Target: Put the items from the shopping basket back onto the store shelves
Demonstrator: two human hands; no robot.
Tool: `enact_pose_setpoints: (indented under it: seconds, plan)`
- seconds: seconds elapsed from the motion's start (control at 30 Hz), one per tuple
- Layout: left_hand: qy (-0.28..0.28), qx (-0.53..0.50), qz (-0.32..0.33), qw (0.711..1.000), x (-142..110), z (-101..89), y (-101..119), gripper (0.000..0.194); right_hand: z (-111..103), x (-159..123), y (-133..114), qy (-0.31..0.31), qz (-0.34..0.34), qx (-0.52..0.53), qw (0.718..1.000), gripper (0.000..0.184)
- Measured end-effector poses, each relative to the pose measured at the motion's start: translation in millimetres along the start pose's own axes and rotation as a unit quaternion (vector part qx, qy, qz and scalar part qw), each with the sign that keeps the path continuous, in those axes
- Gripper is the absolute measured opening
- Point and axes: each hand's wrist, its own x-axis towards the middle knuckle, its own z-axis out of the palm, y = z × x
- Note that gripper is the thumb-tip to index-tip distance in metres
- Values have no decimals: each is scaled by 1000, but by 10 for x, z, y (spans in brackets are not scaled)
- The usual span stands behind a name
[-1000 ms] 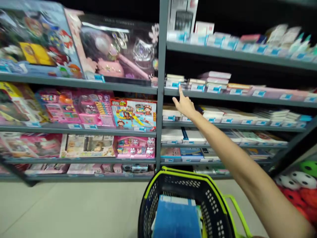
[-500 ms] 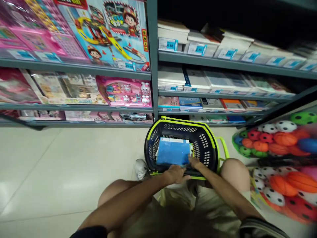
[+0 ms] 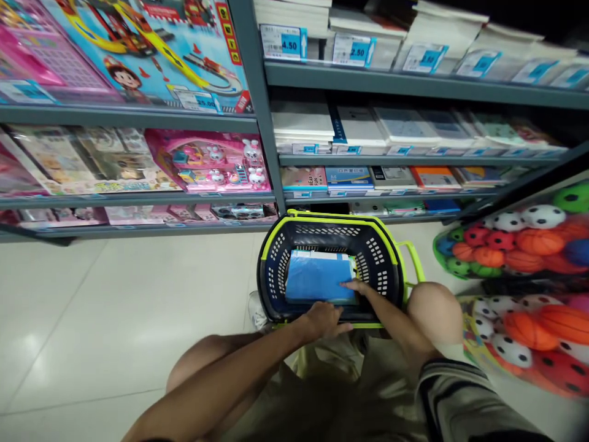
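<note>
A dark shopping basket [image 3: 276, 270] with a lime-green rim stands on the floor between my knees. Inside it lies a blue packet [image 3: 317, 279] on top of other flat items. My left hand [image 3: 324, 319] curls over the basket's near rim. My right hand [image 3: 356, 287] reaches into the basket with its fingers resting on the near right corner of the blue packet. I cannot see whether those fingers pinch the packet or only touch it.
Grey metal shelves [image 3: 257, 123] rise ahead, with boxed toys [image 3: 202, 159] on the left and stacked notebooks [image 3: 359, 129] with price tags on the right. Net bags of coloured balls [image 3: 519, 245] sit at the right. Pale floor tiles [image 3: 92, 307] spread to the left.
A second ago my right hand pointed up at a shelf label. It has come down into the basket onto the blue packet, my left hand has taken the rim, and my view has tilted downward.
</note>
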Motion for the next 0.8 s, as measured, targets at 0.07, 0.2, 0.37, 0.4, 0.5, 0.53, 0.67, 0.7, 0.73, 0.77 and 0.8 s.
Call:
enact_pose_setpoints:
  seconds: [0.07,0.2,0.37,0.4,0.5,0.53,0.67,0.7,0.73,0.77,0.8]
  plan:
    - [-3,-72,-28,997,3,-51,-17,81,-70,-33,-153,-1,17,80,997,38]
    - [18,-188,-92,978,53,-317,-133,82,-525,-226,-646,-34,-32,223,974,31]
    - [111,-423,-3,899,66,-959,7,81,-1075,-956,-1024,-38,-174,354,918,32]
    - [157,-514,37,842,23,-1080,101,75,-1077,-1131,-1009,-30,-208,385,899,35]
    - [241,-737,80,626,-212,-1321,358,46,-948,-1510,-867,-47,-278,462,841,45]
    - [233,-777,54,583,-313,-1360,401,37,-919,-1564,-816,-74,-284,471,832,51]
    - [179,-839,-47,511,-695,-1418,340,30,-1164,-1535,-674,-72,-260,504,821,71]
    - [181,-838,-56,511,-770,-1424,297,32,-1285,-1516,-645,-40,-253,526,811,70]
    - [187,-835,-64,514,-835,-1429,256,34,-1400,-1509,-616,-16,-250,545,800,68]
    - [193,-830,-77,518,-891,-1433,220,36,-1492,-1519,-587,-4,-252,557,792,65]
    - [206,-820,-95,526,-937,-1435,191,38,-1552,-1544,-561,0,-255,557,790,59]
